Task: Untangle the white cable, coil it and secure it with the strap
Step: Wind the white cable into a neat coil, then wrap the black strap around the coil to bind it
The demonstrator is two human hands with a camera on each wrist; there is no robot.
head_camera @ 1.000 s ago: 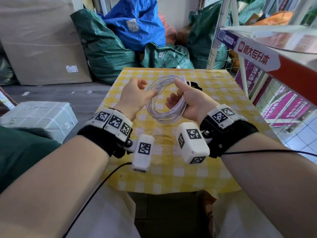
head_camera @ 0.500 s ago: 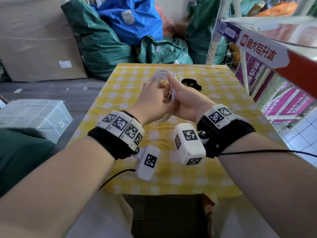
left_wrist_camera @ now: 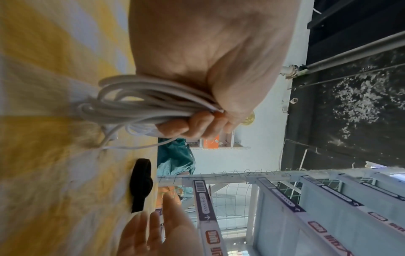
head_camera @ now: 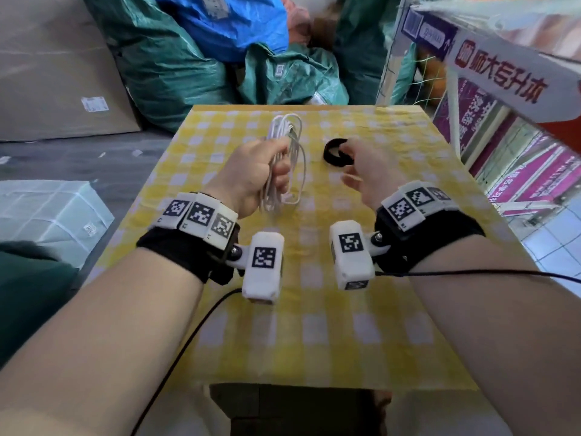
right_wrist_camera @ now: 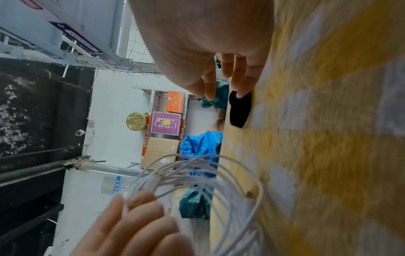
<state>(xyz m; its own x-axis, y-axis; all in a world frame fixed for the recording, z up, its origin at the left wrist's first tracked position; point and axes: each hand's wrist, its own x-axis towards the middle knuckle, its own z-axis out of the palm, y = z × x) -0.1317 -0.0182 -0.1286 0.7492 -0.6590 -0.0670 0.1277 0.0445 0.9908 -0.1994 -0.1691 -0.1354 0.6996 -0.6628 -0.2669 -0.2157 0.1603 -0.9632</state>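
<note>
The white cable (head_camera: 294,143) is wound into a coil and squeezed into a long narrow bundle. My left hand (head_camera: 276,171) grips it round the middle, fingers curled tight around the strands (left_wrist_camera: 153,102); its lower loops touch the yellow checked tablecloth (head_camera: 314,309). The black strap (head_camera: 338,151) lies curled in a ring on the cloth to the right of the coil. My right hand (head_camera: 349,158) reaches over it with fingers nearly straight, and a fingertip (right_wrist_camera: 243,90) touches the strap's (right_wrist_camera: 238,110) near edge. It holds nothing.
Green and blue sacks (head_camera: 195,58) are piled behind the table's far edge. A large cardboard sheet (head_camera: 56,73) and a wrapped white box (head_camera: 47,215) stand at the left. A metal shelf rack with printed signs (head_camera: 490,80) runs close along the right side.
My right hand has let go of the coil and moved right to the black strap. My left hand now holds the coil alone, squeezed flat and lowered toward the cloth.
</note>
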